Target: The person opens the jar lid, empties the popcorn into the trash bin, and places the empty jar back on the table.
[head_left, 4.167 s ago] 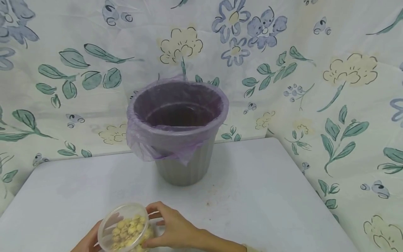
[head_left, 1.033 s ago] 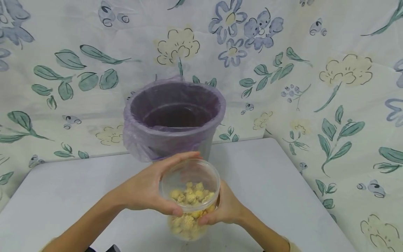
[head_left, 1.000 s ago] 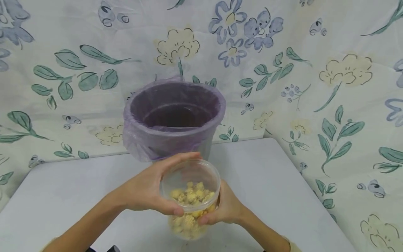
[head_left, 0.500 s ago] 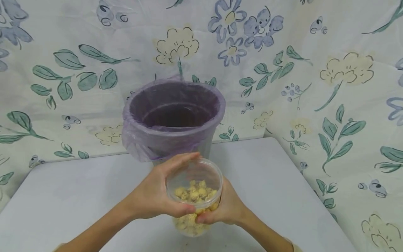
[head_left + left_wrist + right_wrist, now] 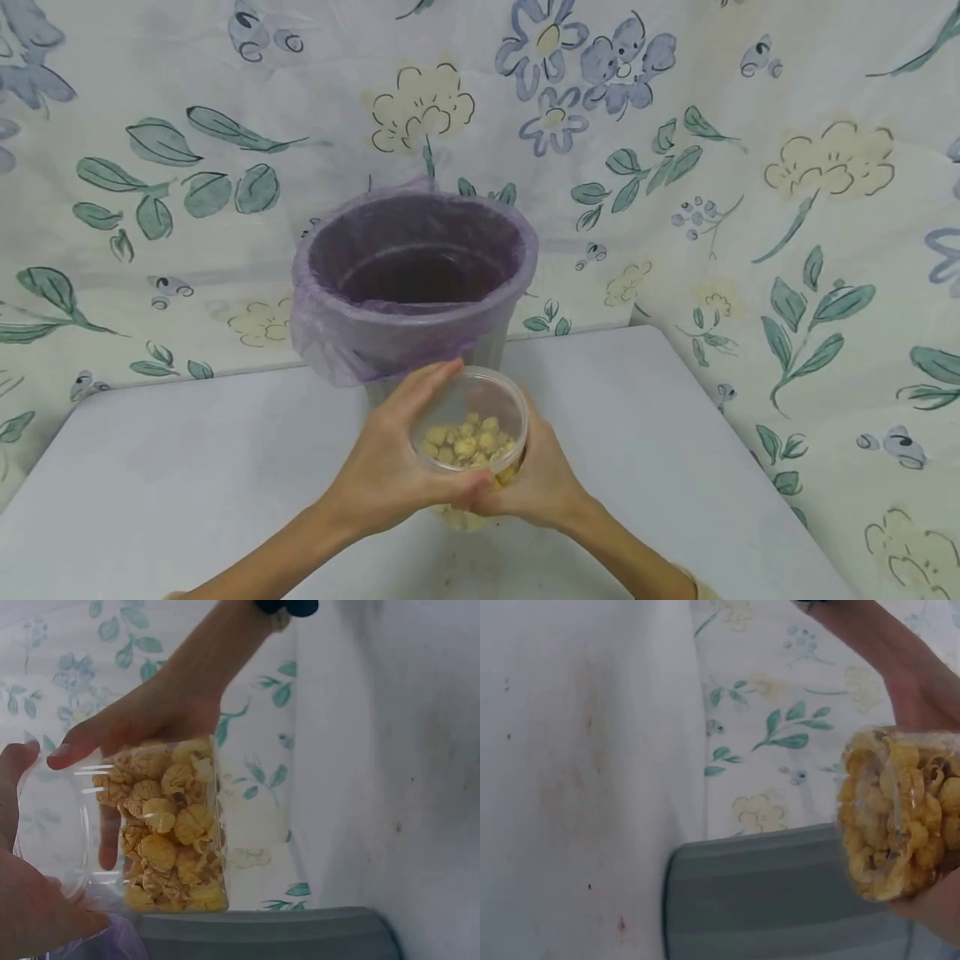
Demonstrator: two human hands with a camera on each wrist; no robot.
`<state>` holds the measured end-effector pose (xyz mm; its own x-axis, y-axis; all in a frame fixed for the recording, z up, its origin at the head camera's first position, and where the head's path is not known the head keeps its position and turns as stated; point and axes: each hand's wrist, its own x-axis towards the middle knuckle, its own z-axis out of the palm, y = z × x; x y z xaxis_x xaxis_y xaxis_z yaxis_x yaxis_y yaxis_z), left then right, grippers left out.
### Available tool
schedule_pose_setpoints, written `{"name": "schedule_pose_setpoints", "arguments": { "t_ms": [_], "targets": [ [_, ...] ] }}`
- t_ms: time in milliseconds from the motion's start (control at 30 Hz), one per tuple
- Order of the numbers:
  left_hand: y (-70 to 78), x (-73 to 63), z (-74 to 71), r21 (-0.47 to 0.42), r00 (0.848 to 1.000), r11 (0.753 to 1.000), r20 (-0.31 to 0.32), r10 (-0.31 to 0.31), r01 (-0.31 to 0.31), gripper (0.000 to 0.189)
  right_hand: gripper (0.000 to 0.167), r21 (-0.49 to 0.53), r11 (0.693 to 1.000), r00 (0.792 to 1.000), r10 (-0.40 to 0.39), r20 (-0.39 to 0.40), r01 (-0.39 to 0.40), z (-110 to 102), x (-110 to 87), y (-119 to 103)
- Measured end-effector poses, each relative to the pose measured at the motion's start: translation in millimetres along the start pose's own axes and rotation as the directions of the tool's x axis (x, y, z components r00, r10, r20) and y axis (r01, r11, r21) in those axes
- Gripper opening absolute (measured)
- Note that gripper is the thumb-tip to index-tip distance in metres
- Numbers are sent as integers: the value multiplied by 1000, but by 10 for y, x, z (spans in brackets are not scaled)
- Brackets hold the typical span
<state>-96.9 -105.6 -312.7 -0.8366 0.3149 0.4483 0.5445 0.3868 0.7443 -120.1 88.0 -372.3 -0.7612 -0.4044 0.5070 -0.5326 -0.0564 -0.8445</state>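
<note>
A white cloth backdrop printed with blue and yellow flowers and green leaves (image 5: 645,250) surrounds the white, smooth-topped counter (image 5: 225,467). Near the counter's back edge stands a grey, ribbed, round plastic bin (image 5: 757,900), upright and in the same place as in the earlier frames. A thin purple plastic liner (image 5: 390,337) covers its inside and folds loosely over the rim, drooping most on the left.

The left hand (image 5: 390,467) is curved round the left side of a clear, round plastic tub (image 5: 480,396), fingers behind its rim and thumb across the front. The right hand (image 5: 547,475) is wrapped round the opposite side, and the two thumbs meet or overlap in front. The tub is held nearly upright above the counter, apart from it, in front of the bin. Four seconds ago it was low and to the left, tilted; since half a second ago it has risen slightly and shifted right, with the thumbs now closer together. Pale yellow, rounded popcorn pieces (image 5: 465,442) fill much of it. Small dark specks (image 5: 590,886) dot the counter.
</note>
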Motion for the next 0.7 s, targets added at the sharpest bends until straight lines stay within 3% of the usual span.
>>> {"name": "schedule_pose_setpoints", "arguments": {
  "t_ms": [67, 167, 233, 300, 400, 500, 600, 700],
  "targets": [
    [-2, -7, 9, -5, 999, 999, 6, -31, 31, 100, 99, 18, 999, 999, 35, 1, -35, -2, -14, 13],
    [-4, -20, -26, -60, 997, 997, 64, -50, 54, 108, 97, 61, 997, 999, 39, 23, -40, -14, -32, 30],
    [-21, -15, -87, -138, 991, 989, 130, -43, 61, 114, 96, 102, 994, 999, 32, 38, -35, -28, -41, 34],
    [-70, 9, -171, -251, 974, 966, 227, -11, 69, 116, 98, 159, 987, 998, 24, 61, -33, -45, -53, 30],
    [-174, 72, -296, -407, 925, 908, 375, 65, 102, 112, 101, 247, 969, 994, 4, 108, -31, -57, -59, 6],
    [-287, 149, -351, -503, 851, 850, 505, 142, 157, 108, 103, 319, 947, 984, -39, 175, -19, -55, -54, -25],
    [-361, 203, -348, -536, 786, 820, 588, 191, 201, 108, 103, 363, 931, 968, -73, 239, -19, -45, -49, -53],
    [-372, 226, -333, -558, 754, 798, 620, 217, 229, 107, 102, 373, 928, 958, -82, 274, -27, -36, -52, -68]
  ]
}}
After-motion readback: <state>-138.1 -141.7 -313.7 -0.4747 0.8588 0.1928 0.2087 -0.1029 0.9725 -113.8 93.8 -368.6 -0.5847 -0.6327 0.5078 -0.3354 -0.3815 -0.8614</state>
